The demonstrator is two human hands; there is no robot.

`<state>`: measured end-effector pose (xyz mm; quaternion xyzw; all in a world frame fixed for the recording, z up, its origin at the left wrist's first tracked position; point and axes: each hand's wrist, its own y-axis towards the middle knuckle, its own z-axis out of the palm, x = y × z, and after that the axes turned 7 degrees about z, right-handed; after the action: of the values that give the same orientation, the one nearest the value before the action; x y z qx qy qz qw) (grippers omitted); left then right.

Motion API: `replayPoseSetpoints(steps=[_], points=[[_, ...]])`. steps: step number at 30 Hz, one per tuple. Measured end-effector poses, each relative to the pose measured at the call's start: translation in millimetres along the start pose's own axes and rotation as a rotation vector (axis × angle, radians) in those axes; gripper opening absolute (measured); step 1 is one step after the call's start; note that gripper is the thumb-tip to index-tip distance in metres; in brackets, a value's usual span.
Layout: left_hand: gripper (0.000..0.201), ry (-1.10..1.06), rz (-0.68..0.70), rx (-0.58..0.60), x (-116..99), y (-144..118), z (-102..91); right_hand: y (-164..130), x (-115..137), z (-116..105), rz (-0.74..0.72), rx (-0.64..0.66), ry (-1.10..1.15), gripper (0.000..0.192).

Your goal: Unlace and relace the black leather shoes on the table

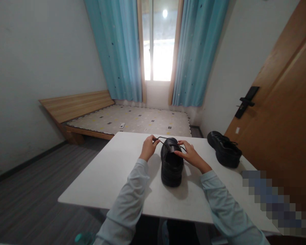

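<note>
A black lace-up shoe point(171, 173) stands on the white table with its heel toward me and its toe toward the window. My left hand point(149, 148), to the left of the shoe, pinches a thin black shoelace point(163, 137) between thumb and fingers. That lace stretches across above the front of the shoe. On the right side, my right hand point(191, 156) has its thumb against the shoe's tongue and its fingers curled at another stretch of lace. The exact grip of these fingers is partly hidden.
The white table point(104, 180) carries a second black shoe point(225, 149) at its right edge. Beyond it stands a bed point(140, 119) with a small white object point(122, 125) on it. A wooden door point(277, 112) is at right; a blurred patch covers the table's right corner.
</note>
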<state>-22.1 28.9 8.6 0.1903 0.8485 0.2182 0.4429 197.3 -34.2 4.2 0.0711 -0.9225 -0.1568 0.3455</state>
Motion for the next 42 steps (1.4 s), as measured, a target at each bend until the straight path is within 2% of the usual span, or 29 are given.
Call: replayPoseSetpoints(steps=[5, 11, 13, 16, 21, 25, 27, 30, 35, 39, 42], points=[[0.018, -0.328, -0.12, -0.098, -1.0, 4.5, -0.5, -0.7, -0.8, -0.8, -0.018, 0.03, 0.098, 0.048], [0.026, -0.946, -0.16, -0.149, -5.1, 3.5, -0.4, -1.6, -1.6, -1.8, -0.024, 0.039, 0.113, 0.048], [0.027, -1.034, -0.163, -0.157, -5.7, 3.2, -0.8, -1.7, -1.1, -2.1, -0.022, 0.035, 0.12, 0.048], [0.027, -1.029, -0.151, -0.186, -5.7, 3.5, -2.3, -1.6, -0.6, -2.2, -0.021, 0.04, 0.128, 0.048], [0.024, -0.869, -0.134, -0.226, -5.4, 5.2, -6.0, -1.4, -1.8, -1.7, -0.021, 0.047, 0.136, 0.048], [0.019, -0.56, -0.08, -0.25, -4.1, 6.1, -8.5, -1.5, -1.9, -1.4, -0.024, 0.042, 0.136, 0.046], [0.017, -0.396, -0.028, -0.225, -4.4, 5.1, -9.7, -1.3, -1.4, -1.4, -0.025, 0.042, 0.137, 0.046], [0.015, -0.106, 0.002, -0.094, -8.0, 1.3, -11.3, -0.7, -0.4, -1.2, -0.022, 0.046, 0.132, 0.047], [0.023, 0.444, 0.04, 0.243, -14.2, -6.4, -11.4, 0.0, 0.8, -0.7, -0.016, 0.054, 0.121, 0.048], [0.032, 0.539, 0.057, 0.379, -12.2, -7.9, -11.4, 0.2, 1.1, -0.5, -0.014, 0.057, 0.118, 0.048], [0.025, 0.554, 0.078, 0.417, -9.4, -7.4, -12.5, 0.1, 0.9, -0.1, -0.02, 0.054, 0.125, 0.048]])
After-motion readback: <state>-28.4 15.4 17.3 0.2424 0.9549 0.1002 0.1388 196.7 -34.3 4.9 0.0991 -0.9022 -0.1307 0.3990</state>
